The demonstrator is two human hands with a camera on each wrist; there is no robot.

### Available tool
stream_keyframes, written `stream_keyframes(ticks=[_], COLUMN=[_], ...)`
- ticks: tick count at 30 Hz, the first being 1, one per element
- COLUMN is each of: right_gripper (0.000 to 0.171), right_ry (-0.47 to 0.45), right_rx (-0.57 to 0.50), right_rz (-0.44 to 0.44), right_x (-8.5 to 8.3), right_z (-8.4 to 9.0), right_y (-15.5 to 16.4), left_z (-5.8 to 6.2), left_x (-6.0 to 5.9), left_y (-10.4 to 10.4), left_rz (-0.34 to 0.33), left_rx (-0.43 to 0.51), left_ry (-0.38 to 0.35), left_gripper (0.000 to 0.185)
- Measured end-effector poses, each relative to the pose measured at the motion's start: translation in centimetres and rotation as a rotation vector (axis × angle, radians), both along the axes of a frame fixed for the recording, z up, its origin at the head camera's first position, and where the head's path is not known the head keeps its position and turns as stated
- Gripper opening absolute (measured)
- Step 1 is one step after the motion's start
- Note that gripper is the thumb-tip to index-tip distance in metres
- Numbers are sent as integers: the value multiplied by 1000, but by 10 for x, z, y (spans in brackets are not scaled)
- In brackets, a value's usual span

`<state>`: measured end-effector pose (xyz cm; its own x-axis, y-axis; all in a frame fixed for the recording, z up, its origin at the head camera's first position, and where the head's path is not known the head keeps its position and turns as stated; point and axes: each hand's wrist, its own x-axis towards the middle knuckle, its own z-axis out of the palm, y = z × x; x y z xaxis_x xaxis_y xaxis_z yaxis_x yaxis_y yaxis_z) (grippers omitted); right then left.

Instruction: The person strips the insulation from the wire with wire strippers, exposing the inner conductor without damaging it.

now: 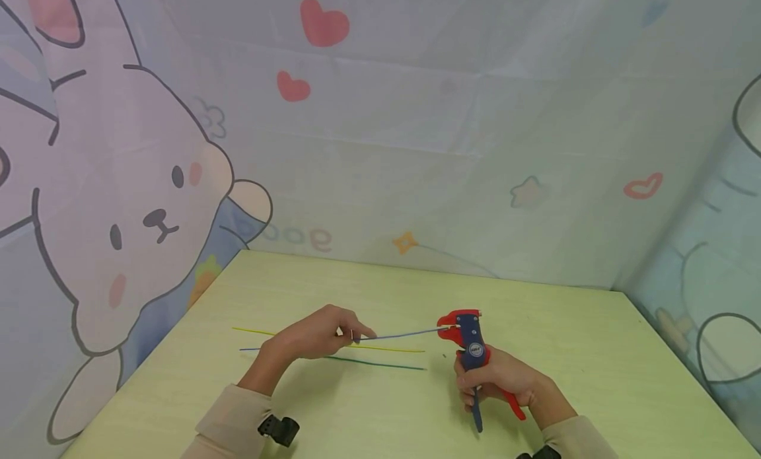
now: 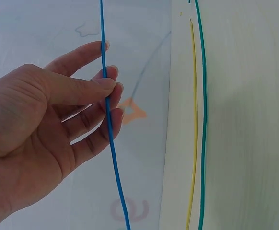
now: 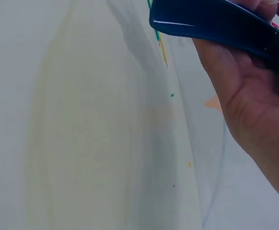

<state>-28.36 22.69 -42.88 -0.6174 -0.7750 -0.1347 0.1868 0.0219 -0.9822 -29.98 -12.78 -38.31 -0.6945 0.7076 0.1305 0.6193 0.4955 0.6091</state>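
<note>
My left hand [image 1: 321,332] pinches a blue wire [image 2: 111,139] between thumb and fingers, above the table. From there the wire stretches right, and its far end reaches the head of a red and dark-blue wire stripper [image 1: 474,350]. Gripped round its handles in my right hand [image 1: 502,376], the stripper stands with its head up. Beneath the left hand, a yellow wire [image 1: 392,349] and a green wire [image 1: 380,363] lie roughly side by side on the table. Bare metal shows at their right tips in the right wrist view, where the stripper's dark handle [image 3: 211,24] crosses the top.
Small insulation scraps lie on the pale table [image 1: 565,353], among them a green bit [image 3: 172,95] and a yellow bit [image 3: 190,164]. A printed cloth [image 1: 380,148] with a rabbit and hearts hangs behind the table's back edge and along its sides.
</note>
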Motion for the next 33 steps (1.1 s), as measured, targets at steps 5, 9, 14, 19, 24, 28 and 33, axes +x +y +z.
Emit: stream_keyframes(ticks=[5,9,14,19,24,28,33], right_gripper=[7,9,11,13,13,13,14], right_ry=[-2,-4,7,25,29,21,22], right_rx=[15,17,23,33,48,50,50], right_rz=[-14,-10,-16,-26,-27,-21,-27], right_x=[1,1,2,3,2,2,3], right_z=[0,1,3,4,4,4,5], right_y=[0,0,-1,-1,-2,-2,-2], left_z=[-1,-1,1,2,2,1,1], left_x=[-1,-1,0,-1,-2,-3,-3], left_y=[0,0,-1,-2,-4,-4,-4], left_rz=[-14,-22,-16,-18,-16,-21,-22], left_rx=[5,22,20,23,14,9,10], left_ry=[3,3,-6,27,41,33,40], left_gripper=[38,38,38,40,43,44,48])
